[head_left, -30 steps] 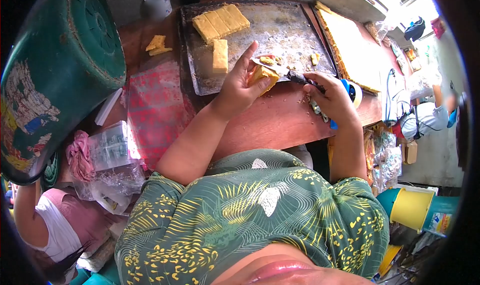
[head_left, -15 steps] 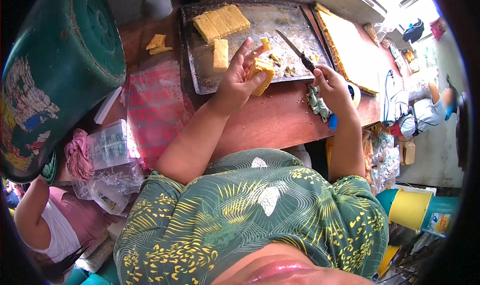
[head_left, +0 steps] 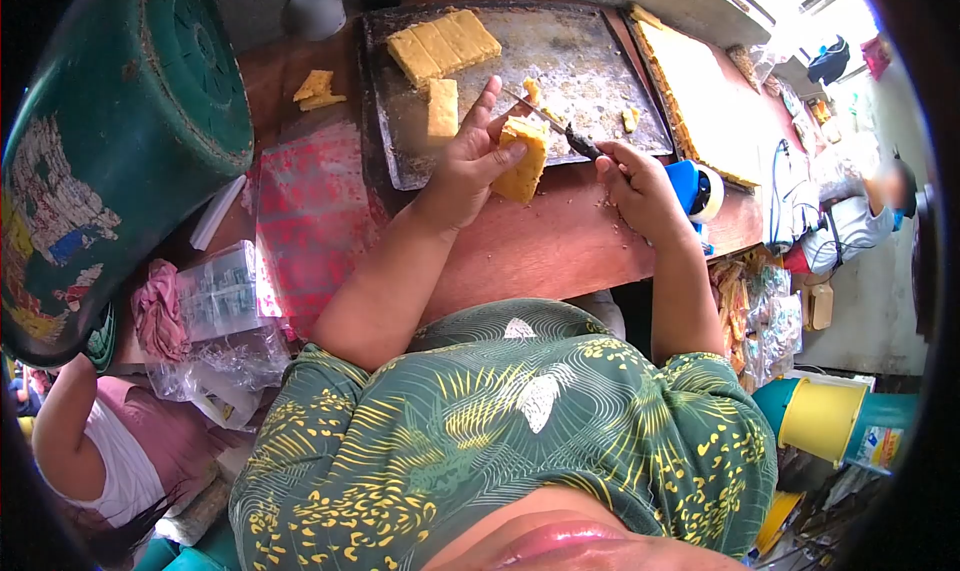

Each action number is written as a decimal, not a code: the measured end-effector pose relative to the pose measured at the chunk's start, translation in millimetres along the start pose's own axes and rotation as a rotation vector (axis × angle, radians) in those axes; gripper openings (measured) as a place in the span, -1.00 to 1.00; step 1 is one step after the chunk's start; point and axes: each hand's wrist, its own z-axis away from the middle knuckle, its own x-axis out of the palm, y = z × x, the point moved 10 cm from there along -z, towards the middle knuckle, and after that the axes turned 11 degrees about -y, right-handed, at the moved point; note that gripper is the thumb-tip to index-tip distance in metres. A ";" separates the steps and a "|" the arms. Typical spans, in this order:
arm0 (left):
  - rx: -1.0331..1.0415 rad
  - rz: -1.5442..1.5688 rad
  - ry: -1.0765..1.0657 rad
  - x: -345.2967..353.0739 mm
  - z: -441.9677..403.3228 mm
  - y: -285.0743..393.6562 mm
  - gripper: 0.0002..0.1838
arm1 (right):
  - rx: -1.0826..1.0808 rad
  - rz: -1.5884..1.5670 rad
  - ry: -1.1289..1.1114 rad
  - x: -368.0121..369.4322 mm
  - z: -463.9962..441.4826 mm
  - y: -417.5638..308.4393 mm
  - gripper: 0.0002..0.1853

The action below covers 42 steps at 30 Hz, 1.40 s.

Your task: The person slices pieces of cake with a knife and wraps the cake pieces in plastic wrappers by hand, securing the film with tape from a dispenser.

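My left hand (head_left: 470, 166) is closed on a yellow block of cake (head_left: 522, 176), held upright just in front of the baking tray's near edge. My right hand (head_left: 640, 193) grips the black handle of a knife (head_left: 582, 143). Its blade points left, across the top of the held block by my left fingers; whether it touches cannot be made out. On the worn metal baking tray (head_left: 590, 56) lie a cut slab of cake (head_left: 445, 46) and a single cake piece (head_left: 442, 111). Cake scraps (head_left: 630, 120) sit near the knife.
A blue tape dispenser (head_left: 684, 186) stands right of my right hand. Beyond it is a long sheet of cake (head_left: 690, 91). Offcuts (head_left: 317, 89) and red-marked plastic (head_left: 310, 211) lie left. A big green bin (head_left: 120, 151) looms there. Other people are at both sides.
The knife and my right hand have come down and left, bringing the blade from over the tray to the held block. The tape dispenser shows more; the cloth near my right hand no longer shows.
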 end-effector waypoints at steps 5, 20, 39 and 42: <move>-0.004 0.044 0.014 -2.3 -0.2 -1.8 0.04 | 0.012 0.045 0.049 -4.9 1.9 -6.1 -0.67; -0.059 -0.116 -0.031 -0.1 -1.0 -6.5 0.08 | -0.020 0.052 0.101 -19.1 4.1 5.7 -0.70; -0.024 -0.188 -0.052 3.0 -1.2 -3.5 0.17 | -0.007 0.089 0.101 -31.3 15.3 -5.7 -0.71; -0.022 -0.132 -0.013 -0.6 -0.8 -5.2 0.16 | 0.082 -0.149 -0.008 -15.0 17.2 -7.8 -0.71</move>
